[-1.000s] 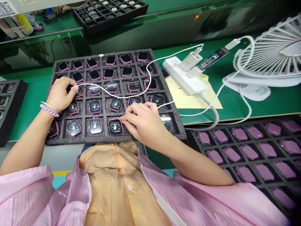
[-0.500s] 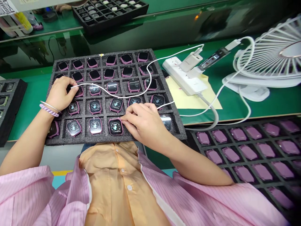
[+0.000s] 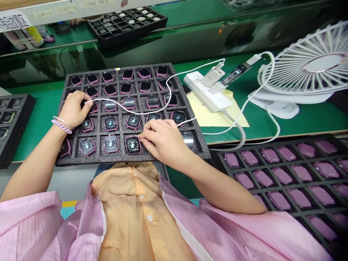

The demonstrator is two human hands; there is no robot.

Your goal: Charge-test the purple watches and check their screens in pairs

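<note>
A dark grey foam tray (image 3: 160, 156) holds rows of smartwatches with purple cases. My left hand (image 3: 74, 108) pinches the end of a white cable (image 3: 130, 112) beside a smartwatch (image 3: 94, 107) in the third row, partly covering it. My right hand (image 3: 165, 141) is closed, its fingertips against the right side of a front-row smartwatch (image 3: 133, 145) whose screen shows a lit dial. A second white cable (image 3: 187, 121) runs in behind that hand; its tip is hidden. Several nearby watches also show lit dials, while the back rows' screens are dark.
A white power strip (image 3: 208, 92) with plugged-in chargers lies on yellow paper (image 3: 239, 119). Right of it stands a white fan (image 3: 301, 69). Another tray of purple cases (image 3: 278, 199) sits lower right. More trays lie at the left (image 3: 20, 137) and far back (image 3: 130, 32).
The view has shifted slightly, so the tray and fan appear a little moved. Both hands keep the same places on the tray, with the same grips.
</note>
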